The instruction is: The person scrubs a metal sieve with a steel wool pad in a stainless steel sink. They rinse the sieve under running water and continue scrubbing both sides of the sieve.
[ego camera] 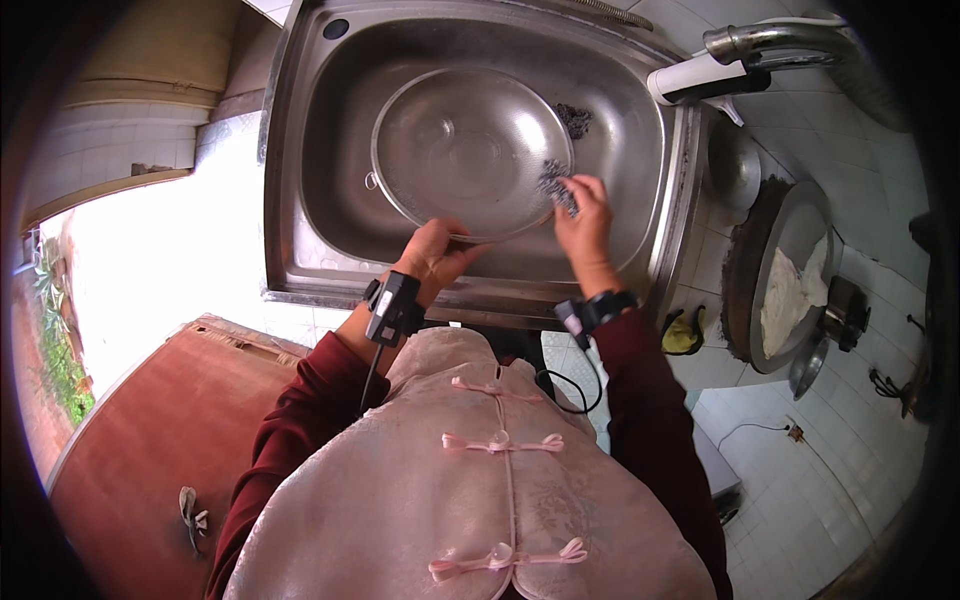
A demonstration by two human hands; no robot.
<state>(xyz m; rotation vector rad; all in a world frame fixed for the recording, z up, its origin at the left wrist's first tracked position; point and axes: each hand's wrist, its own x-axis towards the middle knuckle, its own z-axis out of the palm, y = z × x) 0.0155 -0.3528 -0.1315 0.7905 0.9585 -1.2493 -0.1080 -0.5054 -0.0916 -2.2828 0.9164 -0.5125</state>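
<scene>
A wide, round metal strainer basin (pixel 472 142) with a finely perforated wall sits in the stainless steel sink (pixel 330 180). A small ring hangs from its rim at the left. My left hand (pixel 439 251) grips the near rim, thumb and fingers on either side of it. Pinched in my right hand (pixel 589 229) is a grey steel wool scourer (pixel 555 184), against the right side of the basin's wall. A second dark, wiry clump (pixel 574 120) lies on the sink floor, just past the basin's right rim.
A metal faucet pipe (pixel 750 41) and a white-and-black fitting (pixel 697 77) jut in at the upper right. Right of the sink are a metal bowl (pixel 735 166), a round board (pixel 739 277), a pale cloth (pixel 791 300) and a yellow-and-black item (pixel 682 331). A red door panel (pixel 172 435) stands at left.
</scene>
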